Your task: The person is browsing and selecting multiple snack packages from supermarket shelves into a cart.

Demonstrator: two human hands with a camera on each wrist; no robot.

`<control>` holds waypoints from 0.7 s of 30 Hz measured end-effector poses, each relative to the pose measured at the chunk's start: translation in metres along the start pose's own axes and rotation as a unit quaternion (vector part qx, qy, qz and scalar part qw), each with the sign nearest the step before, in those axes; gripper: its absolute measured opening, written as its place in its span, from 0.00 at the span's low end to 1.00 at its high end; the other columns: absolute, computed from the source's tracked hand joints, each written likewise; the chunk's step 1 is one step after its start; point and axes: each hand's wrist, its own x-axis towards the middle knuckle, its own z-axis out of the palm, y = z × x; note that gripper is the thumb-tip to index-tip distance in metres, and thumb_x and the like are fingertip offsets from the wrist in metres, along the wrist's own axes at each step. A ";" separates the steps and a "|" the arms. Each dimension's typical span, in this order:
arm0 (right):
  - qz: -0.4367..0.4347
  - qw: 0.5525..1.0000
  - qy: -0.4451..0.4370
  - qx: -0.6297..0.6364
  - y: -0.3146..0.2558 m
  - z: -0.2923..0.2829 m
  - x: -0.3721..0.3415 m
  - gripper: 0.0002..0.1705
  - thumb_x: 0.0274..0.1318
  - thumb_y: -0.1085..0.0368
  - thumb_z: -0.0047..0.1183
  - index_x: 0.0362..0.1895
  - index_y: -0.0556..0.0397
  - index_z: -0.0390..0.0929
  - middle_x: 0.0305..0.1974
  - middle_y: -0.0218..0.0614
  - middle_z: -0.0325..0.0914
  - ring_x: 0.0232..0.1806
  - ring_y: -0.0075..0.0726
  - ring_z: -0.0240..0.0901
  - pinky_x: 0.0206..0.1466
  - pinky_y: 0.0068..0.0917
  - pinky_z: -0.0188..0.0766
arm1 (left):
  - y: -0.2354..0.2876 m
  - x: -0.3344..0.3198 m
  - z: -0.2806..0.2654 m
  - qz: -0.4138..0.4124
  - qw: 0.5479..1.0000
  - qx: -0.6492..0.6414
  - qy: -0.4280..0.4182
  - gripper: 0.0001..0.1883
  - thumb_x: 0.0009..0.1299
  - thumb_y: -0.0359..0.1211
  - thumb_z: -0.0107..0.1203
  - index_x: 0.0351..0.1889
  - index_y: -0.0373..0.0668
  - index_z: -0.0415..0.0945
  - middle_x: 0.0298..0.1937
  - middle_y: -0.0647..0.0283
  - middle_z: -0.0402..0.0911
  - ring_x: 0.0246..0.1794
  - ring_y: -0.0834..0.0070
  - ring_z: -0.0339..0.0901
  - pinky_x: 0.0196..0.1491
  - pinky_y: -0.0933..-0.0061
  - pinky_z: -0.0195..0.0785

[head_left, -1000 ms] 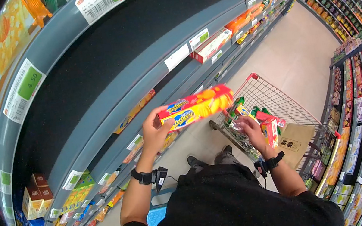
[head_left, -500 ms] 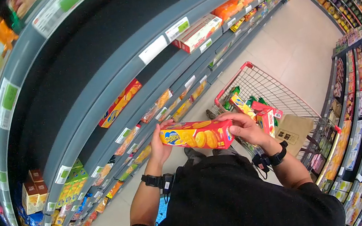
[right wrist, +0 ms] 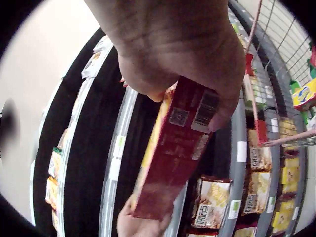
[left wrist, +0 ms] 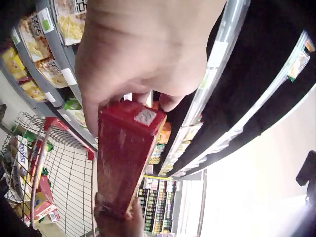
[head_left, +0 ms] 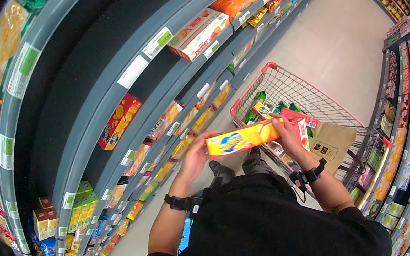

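A long red-and-yellow cookie box (head_left: 243, 138) is held between both hands in front of the body, its yellow printed side facing up in the head view. My left hand (head_left: 194, 157) grips its left end; the left wrist view shows the red end panel (left wrist: 133, 116) close under that hand's fingers. At the other end my right hand (head_left: 290, 139) pinches the box between thumb and fingers. A barcode (right wrist: 205, 111) lies beside the right thumb on the dark red side in the right wrist view.
A shopping cart (head_left: 316, 93) with several packages and a brown paper bag (head_left: 332, 148) stands beyond the right hand. Shelves on the left carry a red cookie box (head_left: 120, 120) and a white-and-red carton (head_left: 200, 34). More stocked shelves (head_left: 409, 145) line the right.
The right hand came from over the cart and took the box's right end, while the left hand kept the other end. The box has been turned, bringing a yellow side up.
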 end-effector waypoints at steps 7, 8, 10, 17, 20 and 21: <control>0.042 0.978 -0.015 0.206 0.013 -0.064 0.007 0.28 0.74 0.47 0.36 0.61 0.57 0.68 0.49 0.44 0.79 0.50 0.38 0.79 0.55 0.36 0.76 | 0.014 0.029 0.108 -0.059 0.969 0.204 -0.126 0.22 0.74 0.42 0.52 0.60 0.39 0.72 0.64 0.59 0.72 0.62 0.75 0.72 0.60 0.69 0.68; 0.039 0.971 -0.017 0.234 0.012 -0.071 0.008 0.28 0.74 0.47 0.36 0.61 0.57 0.68 0.50 0.45 0.79 0.51 0.39 0.79 0.56 0.36 0.76 | 0.011 0.035 0.118 -0.054 0.961 0.229 -0.149 0.22 0.74 0.42 0.53 0.60 0.40 0.72 0.64 0.59 0.72 0.62 0.76 0.72 0.58 0.71 0.69; 0.042 0.967 -0.017 0.250 0.011 -0.084 0.010 0.28 0.74 0.47 0.36 0.61 0.58 0.68 0.52 0.47 0.78 0.52 0.41 0.78 0.58 0.37 0.75 | 0.002 0.046 0.132 -0.047 0.961 0.228 -0.151 0.23 0.74 0.43 0.54 0.61 0.40 0.71 0.61 0.61 0.75 0.57 0.78 0.74 0.55 0.74 0.70; 0.059 0.956 -0.040 0.286 0.008 -0.121 0.013 0.26 0.74 0.48 0.36 0.58 0.57 0.70 0.53 0.47 0.78 0.51 0.41 0.78 0.58 0.37 0.74 | -0.015 0.070 0.173 -0.055 0.947 0.276 -0.153 0.20 0.75 0.38 0.54 0.60 0.38 0.70 0.48 0.62 0.81 0.46 0.81 0.79 0.49 0.77 0.72; 0.064 0.959 -0.048 0.271 0.005 -0.132 0.013 0.27 0.74 0.48 0.37 0.58 0.57 0.70 0.52 0.45 0.79 0.51 0.40 0.79 0.58 0.37 0.75 | -0.028 0.076 0.183 -0.044 0.941 0.306 -0.138 0.20 0.75 0.38 0.53 0.61 0.38 0.70 0.47 0.62 0.81 0.46 0.82 0.78 0.48 0.77 0.72; 0.062 0.962 -0.067 0.256 0.005 -0.134 0.013 0.29 0.73 0.45 0.37 0.59 0.58 0.69 0.53 0.47 0.77 0.53 0.42 0.77 0.59 0.39 0.74 | -0.030 0.075 0.189 -0.069 0.946 0.287 -0.138 0.20 0.76 0.38 0.52 0.61 0.38 0.69 0.47 0.62 0.81 0.45 0.82 0.79 0.48 0.77 0.72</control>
